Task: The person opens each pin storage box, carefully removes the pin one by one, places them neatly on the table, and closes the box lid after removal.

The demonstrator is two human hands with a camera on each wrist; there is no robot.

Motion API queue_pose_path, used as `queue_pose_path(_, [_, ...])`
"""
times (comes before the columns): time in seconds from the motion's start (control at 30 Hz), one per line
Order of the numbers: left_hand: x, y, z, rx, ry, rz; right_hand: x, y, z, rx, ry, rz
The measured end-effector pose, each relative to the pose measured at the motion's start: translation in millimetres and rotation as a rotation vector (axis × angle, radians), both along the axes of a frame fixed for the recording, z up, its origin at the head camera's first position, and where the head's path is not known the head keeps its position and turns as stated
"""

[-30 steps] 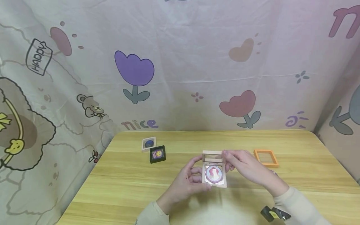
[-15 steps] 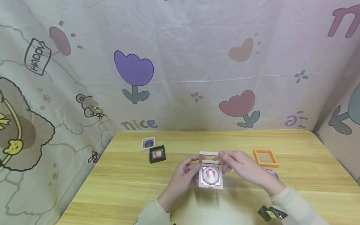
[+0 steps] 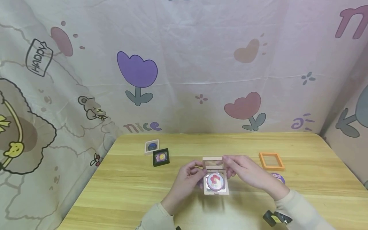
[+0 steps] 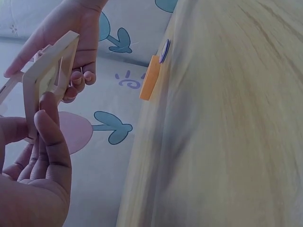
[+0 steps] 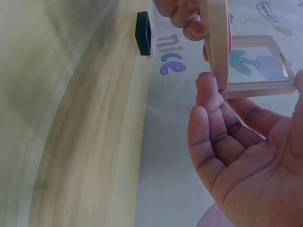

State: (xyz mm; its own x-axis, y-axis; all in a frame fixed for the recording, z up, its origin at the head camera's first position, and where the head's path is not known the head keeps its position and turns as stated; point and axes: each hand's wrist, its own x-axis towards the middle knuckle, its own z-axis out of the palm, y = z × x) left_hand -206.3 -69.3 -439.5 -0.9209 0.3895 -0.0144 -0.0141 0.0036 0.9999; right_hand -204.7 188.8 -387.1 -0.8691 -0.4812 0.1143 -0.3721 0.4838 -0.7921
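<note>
Above the table's front half, a pale pink hinged display case (image 3: pixel 216 193) stands opened, its lid (image 3: pixel 212 158) swung up at the far side. In its lower half lies a round badge (image 3: pixel 215 181) with a red flower on it. My left hand (image 3: pixel 185 180) pinches the case's left edge near the hinge, thumb on top and fingers beneath. With thumb and fingers, my right hand (image 3: pixel 247 169) holds the lid's right corner. In the right wrist view the lid's clear window (image 5: pixel 258 66) stands roughly at right angles to the lower half.
An orange frame (image 3: pixel 261 160) lies on the right, with a purple round badge (image 3: pixel 279 176) beside it, partly behind my right forearm. At the left rear sit a black framed case (image 3: pixel 155 162) and a white one (image 3: pixel 147 150). A patterned cloth (image 3: pixel 184 64) hangs behind the table.
My left thumb has shifted from the case's front edge to its left side near the hinge. Both hands and the case have drifted slightly left and lower. The purple badge has come into sight.
</note>
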Motion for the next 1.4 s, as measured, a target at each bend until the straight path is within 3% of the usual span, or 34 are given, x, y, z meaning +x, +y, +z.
queue_pose_path(0.33, [0.1,0.8,0.5,0.010,0.024,0.031,-0.7,0.2,-1.0,0.013,0.013,0.009])
queue_pose_path(0.57, [-4.0,-2.0,-2.3,0.008,0.015,0.044,2.9,-2.5,-0.7,0.074,0.032,-0.054])
queue_pose_path(1.0, [-7.8,-4.3,-2.4,0.025,0.003,0.088,7.4,-2.9,3.8,0.044,0.036,-0.207])
queue_pose_path(1.4, [-13.8,-5.3,-2.2,0.002,0.026,0.147,16.2,-12.7,0.4,0.101,0.211,-0.191])
